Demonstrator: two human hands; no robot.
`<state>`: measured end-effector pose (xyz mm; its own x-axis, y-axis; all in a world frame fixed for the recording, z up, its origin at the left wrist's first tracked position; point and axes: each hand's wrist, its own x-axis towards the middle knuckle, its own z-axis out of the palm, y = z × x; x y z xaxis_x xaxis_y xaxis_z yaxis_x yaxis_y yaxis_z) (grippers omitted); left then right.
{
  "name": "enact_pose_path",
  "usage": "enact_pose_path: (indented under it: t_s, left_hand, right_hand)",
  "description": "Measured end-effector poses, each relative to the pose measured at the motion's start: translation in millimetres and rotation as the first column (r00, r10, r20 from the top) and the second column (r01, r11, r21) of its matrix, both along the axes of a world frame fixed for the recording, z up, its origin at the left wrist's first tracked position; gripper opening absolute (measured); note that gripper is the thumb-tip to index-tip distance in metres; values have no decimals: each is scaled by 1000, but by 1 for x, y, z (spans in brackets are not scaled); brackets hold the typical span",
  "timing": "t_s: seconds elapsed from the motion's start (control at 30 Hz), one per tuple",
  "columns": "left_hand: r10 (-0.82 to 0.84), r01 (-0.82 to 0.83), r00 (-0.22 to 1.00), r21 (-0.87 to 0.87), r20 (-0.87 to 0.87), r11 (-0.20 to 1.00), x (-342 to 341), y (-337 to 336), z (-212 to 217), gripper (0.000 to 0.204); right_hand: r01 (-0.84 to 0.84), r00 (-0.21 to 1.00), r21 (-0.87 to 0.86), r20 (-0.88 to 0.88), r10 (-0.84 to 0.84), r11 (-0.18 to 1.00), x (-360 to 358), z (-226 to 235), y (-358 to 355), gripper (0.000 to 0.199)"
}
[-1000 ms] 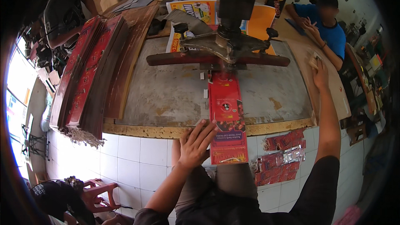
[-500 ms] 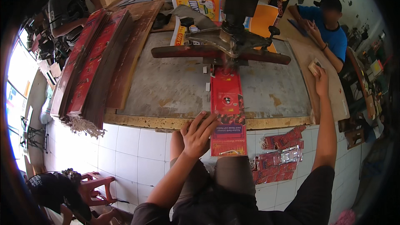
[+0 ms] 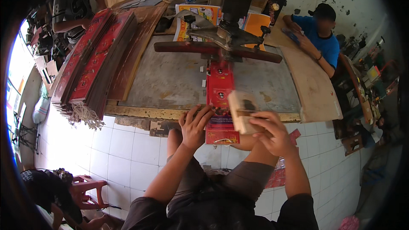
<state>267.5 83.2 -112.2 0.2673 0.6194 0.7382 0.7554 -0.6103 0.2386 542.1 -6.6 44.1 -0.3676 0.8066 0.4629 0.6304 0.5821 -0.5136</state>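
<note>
A long strip of red printed sheets (image 3: 220,98) lies on the grey metal bed (image 3: 170,81) of a cutting machine and hangs over its near edge. My left hand (image 3: 194,125) rests flat on the strip's left side at that edge. My right hand (image 3: 272,134) holds a pale wooden block (image 3: 241,111) just above the strip's right side. The machine's dark clamp bar (image 3: 217,50) crosses the strip further back.
Stacks of long red sheets (image 3: 91,64) lean along the left of the bed. A wooden board (image 3: 313,87) lies at the right. A person in blue (image 3: 317,34) sits at the back right, another stands at the back left (image 3: 74,4). Red packets (image 3: 279,174) lie on the tiled floor.
My right hand has come in from the far right of the bed, carrying the wooden block to the strip. My left hand stays on the strip.
</note>
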Motion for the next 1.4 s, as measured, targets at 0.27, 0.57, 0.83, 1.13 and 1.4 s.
enact_pose_path:
  t_s: [0.27, 0.57, 0.83, 1.13, 1.4]
  left_hand:
    - [-16, 17, 999, -6, 33, 1000, 2, -1, 2, 46]
    - [-7, 7, 999, 20, 34, 1000, 2, -1, 1, 42]
    - [35, -35, 999, 44, -1, 998, 3, 2, 0, 39]
    - [42, -42, 999, 52, 1, 998, 3, 3, -3, 35]
    - [32, -32, 999, 42, 3, 999, 4, 4, -6, 32]
  right_hand:
    - [-16, 998, 4, 64, 15, 1000, -42, -36, 91, 46]
    - [53, 995, 96, 78, -61, 994, -42, -60, 158, 41]
    - [40, 998, 160, 39, -47, 986, -42, -65, 159, 40]
    - [79, 997, 176, -21, -76, 981, -43, -66, 163, 37]
    - [112, 994, 192, -17, -111, 975, -44, -68, 167, 36]
